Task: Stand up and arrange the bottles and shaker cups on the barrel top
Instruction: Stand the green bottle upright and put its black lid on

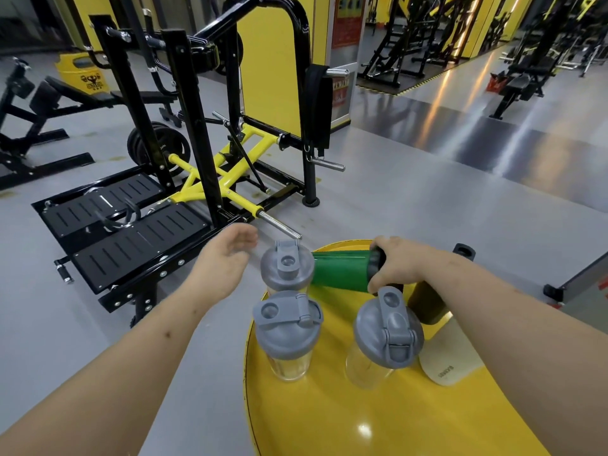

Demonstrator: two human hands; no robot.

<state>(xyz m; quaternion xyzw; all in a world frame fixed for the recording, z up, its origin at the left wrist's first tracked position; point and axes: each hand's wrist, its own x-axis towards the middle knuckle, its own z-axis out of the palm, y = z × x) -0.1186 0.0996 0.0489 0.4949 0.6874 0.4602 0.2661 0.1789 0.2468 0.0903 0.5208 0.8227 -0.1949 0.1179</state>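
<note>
Fingers of the right hand (399, 264) wrap the dark cap end of a green plastic bottle (340, 271) lying on its side at the far edge of the round yellow barrel top (378, 422), likely to tip it upright; the left hand (227, 261) hovers open and empty nearby, ready to steady it. Three clear grey-lidded shaker cups (286, 327) already stand; a cream bottle (447, 357) and a dark one lie flat

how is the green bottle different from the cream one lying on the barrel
The green bottle is gripped at its dark cap end by the right hand, at the far side; the cream bottle lies untouched, nearer the right edge. Green is glossy, cream matte with small lettering. Both lie on their sides.
</note>
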